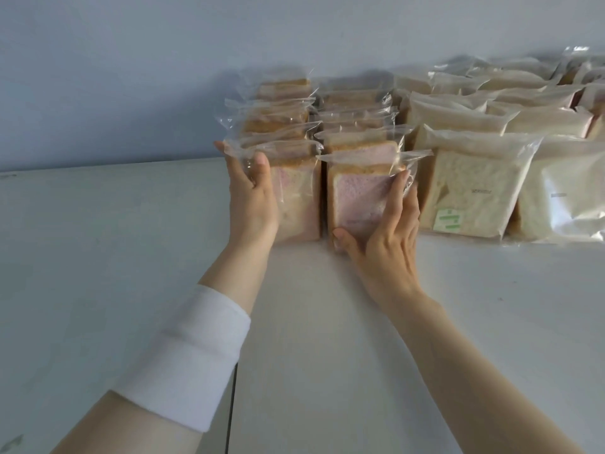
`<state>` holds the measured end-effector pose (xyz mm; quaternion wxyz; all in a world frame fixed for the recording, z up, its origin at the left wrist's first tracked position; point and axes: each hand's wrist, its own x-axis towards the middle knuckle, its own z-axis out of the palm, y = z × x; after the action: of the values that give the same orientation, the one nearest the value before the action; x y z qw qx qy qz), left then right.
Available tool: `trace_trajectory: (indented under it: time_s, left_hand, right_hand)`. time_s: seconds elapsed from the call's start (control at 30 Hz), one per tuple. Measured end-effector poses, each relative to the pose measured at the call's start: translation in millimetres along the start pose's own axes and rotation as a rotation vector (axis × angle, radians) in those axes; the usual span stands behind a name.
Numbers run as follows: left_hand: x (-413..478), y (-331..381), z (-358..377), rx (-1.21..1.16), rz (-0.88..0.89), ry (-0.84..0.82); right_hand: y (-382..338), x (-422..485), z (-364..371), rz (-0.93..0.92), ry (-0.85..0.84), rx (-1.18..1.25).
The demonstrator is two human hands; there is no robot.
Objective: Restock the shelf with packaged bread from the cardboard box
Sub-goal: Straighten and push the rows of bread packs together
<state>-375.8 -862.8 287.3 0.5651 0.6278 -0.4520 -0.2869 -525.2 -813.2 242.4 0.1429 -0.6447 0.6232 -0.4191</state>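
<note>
We grip the left pink pack (298, 198) by its side with our left hand (252, 194). Our right hand (383, 234) holds the right pink pack (355, 198), thumb at its bottom corner. Both packs stand at the front of their rows on the shelf (131, 257), probably so the rows look neat.

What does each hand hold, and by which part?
The left hand grips the left pink bread pack by its left edge; the right hand grips the right pink bread pack, thumb at bottom corner, fingers on right edge.
</note>
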Motion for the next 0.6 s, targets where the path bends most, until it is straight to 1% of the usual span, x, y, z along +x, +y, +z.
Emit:
trace_trajectory:
  time_s: [0.13,0.23,0.27,0.3,0.33,0.37,0.4,0.43,0.47,0.5,0.53,0.57,0.6]
  left_hand:
    - [0,4,3,0.007,0.001,-0.015]
    - [-7,2,-4,0.030,-0.084,-0.058]
    - [-12,3,-8,0.042,-0.099,-0.044]
    - [-20,5,-14,0.065,-0.051,-0.004]
    - [-28,10,-20,0.109,0.073,0.049]
    - [-36,17,-24,0.165,0.254,0.085]
    - [-42,24,-27,0.233,0.465,0.067]
    - [-43,32,-27,0.330,0.680,0.003]
    - [-41,40,-24,0.450,0.861,-0.096]
    - [-37,47,-17,0.574,0.974,-0.221]
    - [-32,54,-9,0.698,1.017,-0.357]
    - [-27,59,-1,0.807,1.018,-0.474]
    - [-21,61,7,0.901,1.012,-0.550]
  right_hand:
    - [-9,2,4,0.051,-0.021,-0.053]
    - [-6,1,-3,0.055,-0.089,0.024]
    - [-4,-1,-7,0.038,-0.114,0.051]
    - [-2,-3,-12,0.005,-0.122,0.064]
    - [-1,-6,-17,-0.033,-0.106,0.064]
    - [1,-10,-21,-0.059,-0.072,0.059]
    - [3,-14,-25,-0.059,-0.035,0.052]
    - [6,-18,-29,-0.036,-0.007,0.040]
    - [9,-22,-32,-0.004,0.003,0.023]
    - [13,-23,-33,0.027,-0.006,0.007]
    - [16,-23,-33,0.054,-0.026,-0.008]
    - [19,-22,-32,0.075,-0.049,-0.023]
    - [21,-19,-31,0.095,-0.065,-0.035]
